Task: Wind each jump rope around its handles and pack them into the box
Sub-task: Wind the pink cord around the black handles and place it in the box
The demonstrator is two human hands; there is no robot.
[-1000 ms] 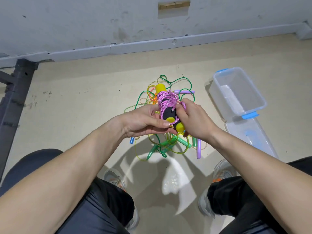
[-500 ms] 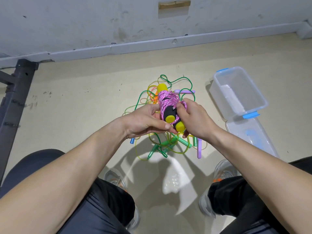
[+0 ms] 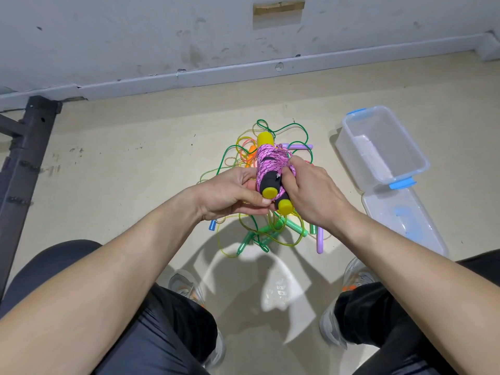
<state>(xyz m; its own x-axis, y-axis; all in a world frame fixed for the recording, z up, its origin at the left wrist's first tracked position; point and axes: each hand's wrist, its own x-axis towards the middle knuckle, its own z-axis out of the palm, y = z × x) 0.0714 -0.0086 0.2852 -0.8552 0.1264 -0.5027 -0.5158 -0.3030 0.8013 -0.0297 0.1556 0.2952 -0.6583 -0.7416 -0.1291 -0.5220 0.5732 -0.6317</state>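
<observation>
Through the head camera, I am holding a pink jump rope (image 3: 267, 163) in the air between both hands, above the floor (image 3: 121, 163). Its cord is braided, pink flecked with black, and is lying in tight coils around two fat black foam handles (image 3: 270, 182) set side by side, each cylinder ending in a smooth yellow cap (image 3: 269, 192).

My left hand (image 3: 230, 196) is cupping the bundle from the left, its fingers curled beneath and the thumb pressing near the closer caps. My right hand (image 3: 311, 193) is gripping the right side, its fingers (image 3: 290, 169) clamped on a loose bit of pink cord against the coils.

Beneath my hands a tangled pile of ropes (image 3: 259, 234) is lying on the floor: thin glossy cords in green, yellow and orange, with slim plastic handles in green, lilac and blue.

To my right the box (image 3: 422, 161), clear rectangular plastic with blue latches, is standing open on the floor, well apart from the bundle. Its clear lid (image 3: 422, 239) is lying flat just beside it.
</observation>
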